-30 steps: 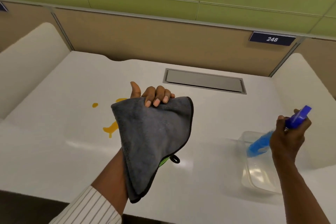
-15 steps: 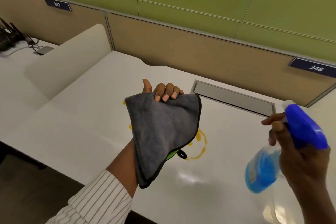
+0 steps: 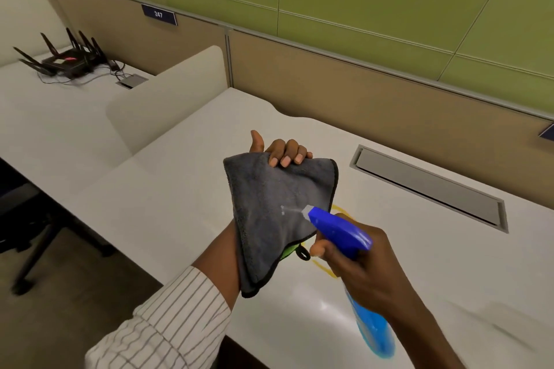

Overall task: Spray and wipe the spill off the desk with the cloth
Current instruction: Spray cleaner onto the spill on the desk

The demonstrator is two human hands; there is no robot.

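Presently the left hand (image 3: 280, 150) is raised above the surface (image 3: 168, 207), its fingers (image 3: 287, 156) curled over the top fold of the cloth (image 3: 275, 219), which hangs down the inside of the wrist and forearm. The right hand (image 3: 356, 260) is clenched round the neck of the spray bottle (image 3: 338, 228), a finger on the trigger; the nozzle points at the cloth from just beside it, and a fine jet shows between nozzle and fabric. The bottle's blue body runs down below that hand.

Only parts of the yellow spill (image 3: 325, 271) show, as curved streaks on the surface beneath and just behind the right hand; the rest is hidden by cloth and bottle. No wiping appears to have been done.

Handling, as judged: the cloth is soft, limp and light, and drapes where unsupported. A grip at one edge suits wetting it, but for wiping it would better be bunched or flattened under the palm. The bottle looks like rigid, light plastic and may turn slippery if wet, so the neck under the trigger is the sound place to hold. The small loop (image 3: 302, 254) at the cloth's lower corner dangles free.
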